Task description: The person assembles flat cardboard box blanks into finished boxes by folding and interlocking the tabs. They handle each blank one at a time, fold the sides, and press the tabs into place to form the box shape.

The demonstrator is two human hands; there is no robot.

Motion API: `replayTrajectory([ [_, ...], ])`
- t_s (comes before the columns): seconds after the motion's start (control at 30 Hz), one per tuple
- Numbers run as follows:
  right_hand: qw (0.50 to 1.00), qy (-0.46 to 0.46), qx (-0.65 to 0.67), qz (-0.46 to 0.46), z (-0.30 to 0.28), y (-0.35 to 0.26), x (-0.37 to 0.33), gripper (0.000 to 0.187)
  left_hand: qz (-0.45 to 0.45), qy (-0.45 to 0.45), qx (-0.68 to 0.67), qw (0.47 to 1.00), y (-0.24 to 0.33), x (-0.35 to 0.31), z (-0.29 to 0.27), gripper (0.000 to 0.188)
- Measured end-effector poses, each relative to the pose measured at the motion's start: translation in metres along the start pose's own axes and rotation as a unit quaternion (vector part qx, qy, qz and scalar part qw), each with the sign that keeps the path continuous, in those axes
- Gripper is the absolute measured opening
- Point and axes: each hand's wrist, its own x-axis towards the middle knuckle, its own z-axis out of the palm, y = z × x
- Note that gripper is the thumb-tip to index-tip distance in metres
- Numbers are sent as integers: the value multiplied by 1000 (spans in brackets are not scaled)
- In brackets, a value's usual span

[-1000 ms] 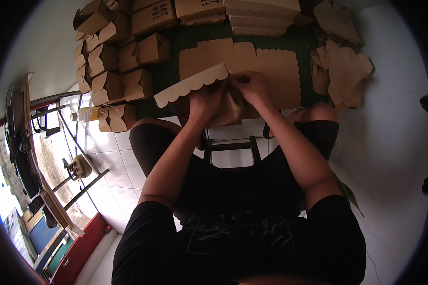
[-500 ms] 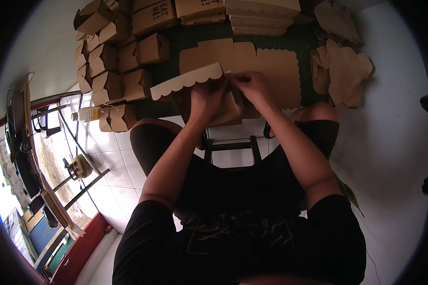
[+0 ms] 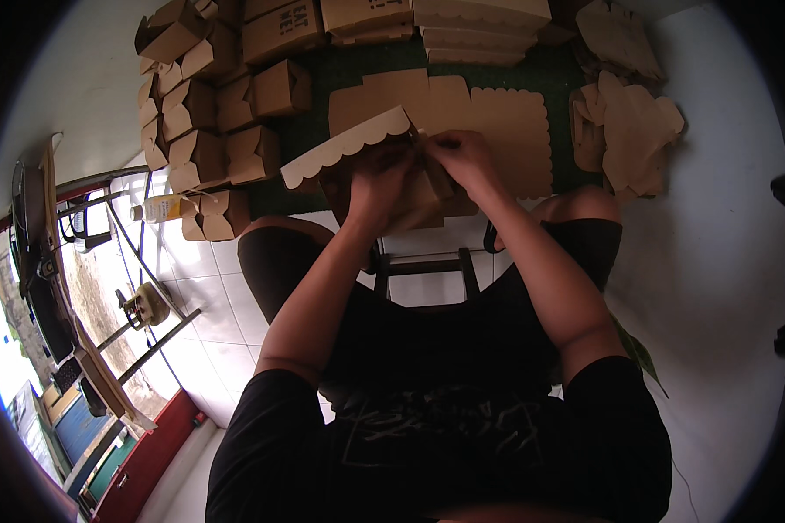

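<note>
A partly folded brown cardboard box (image 3: 423,193) stands tilted between my hands, its scalloped lid flap (image 3: 349,146) sticking out to the left. My left hand (image 3: 380,179) reaches inside under that flap, closed on the box wall, with its fingertips in shadow. At the box's upper corner, my right hand (image 3: 462,157) pinches the cardboard edge with thumb and fingers. Beneath and behind it lies a flat, unfolded cardboard blank (image 3: 510,131) with a scalloped right edge.
Several folded small boxes (image 3: 192,109) are stacked at the left, beside a bottle (image 3: 159,209). Larger boxes (image 3: 283,35) and a pile of scalloped trays (image 3: 480,39) line the far side. Flat cardboard pieces (image 3: 641,135) lie at the right on the green mat (image 3: 323,78).
The lid flap has tilted more steeply, its right end rising slightly and its left end shifting a little right. Both hands keep nearly the same place on the box.
</note>
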Motion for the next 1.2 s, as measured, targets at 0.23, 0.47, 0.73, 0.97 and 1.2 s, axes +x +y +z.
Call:
replayTrajectory([
  [0.23,1000,0,-8,-7,0,-2,-1,46,9,3,-11,1000,-6,2,0,34],
  [0.47,999,-3,-28,-25,-2,-5,-1,44,33,6,12,999,-5,-1,1,39],
  [0.73,1000,-14,-8,19,-5,-15,-5,38,3,13,34,999,-11,6,-2,56],
  [0.97,1000,-21,-14,16,-4,-11,-2,40,34,-34,61,997,-16,6,-7,47],
  [1.2,997,0,-76,-34,-5,-11,-4,35,83,5,109,991,-39,15,-4,36],
])
